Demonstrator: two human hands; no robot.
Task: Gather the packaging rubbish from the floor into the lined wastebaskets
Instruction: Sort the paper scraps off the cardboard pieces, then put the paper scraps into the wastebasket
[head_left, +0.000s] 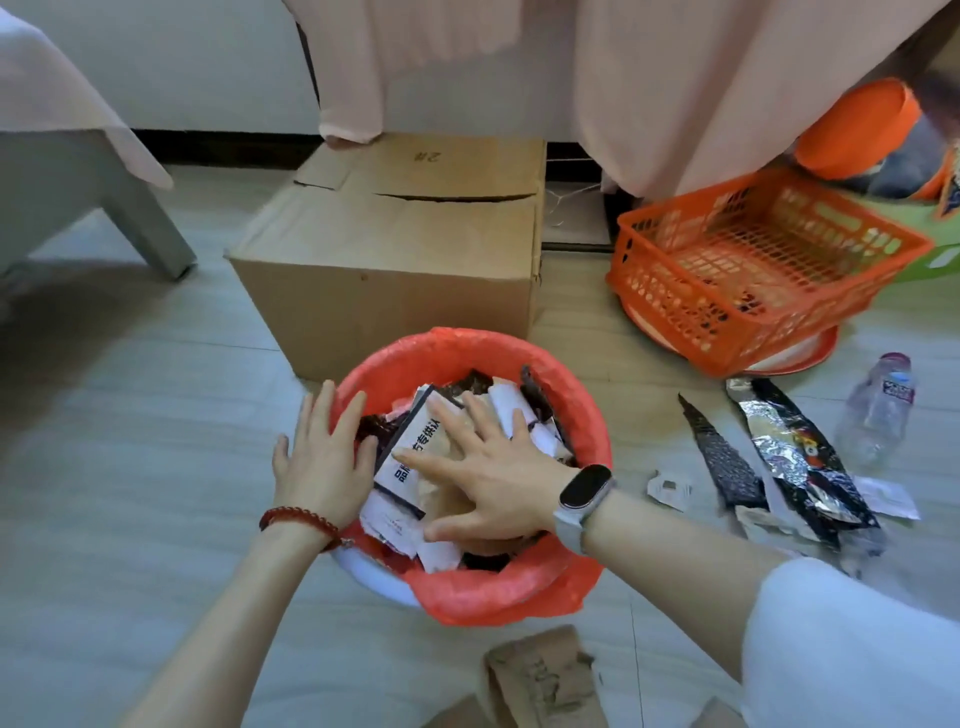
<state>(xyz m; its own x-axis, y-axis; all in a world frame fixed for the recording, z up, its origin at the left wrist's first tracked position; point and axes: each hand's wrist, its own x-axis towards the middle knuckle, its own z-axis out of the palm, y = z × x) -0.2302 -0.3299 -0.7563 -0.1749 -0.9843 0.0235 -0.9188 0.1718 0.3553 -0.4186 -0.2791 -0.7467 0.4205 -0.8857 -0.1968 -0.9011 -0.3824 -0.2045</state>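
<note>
A white wastebasket with a red liner stands on the floor in front of me, filled to the brim with packaging rubbish: white mailers, brown paper, dark wrappers. My right hand lies flat on top of that pile, fingers spread and straight, pressing on it. My left hand rests open against the basket's left rim. On the floor to the right lie a foil snack wrapper, a dark torn strip, small paper scraps and a clear plastic bottle. Torn brown paper lies at the near edge.
A closed cardboard box stands right behind the wastebasket. An orange mesh basket sits tilted on a round lid at the right. Pink cloth hangs down at the back. A grey furniture leg stands at the left.
</note>
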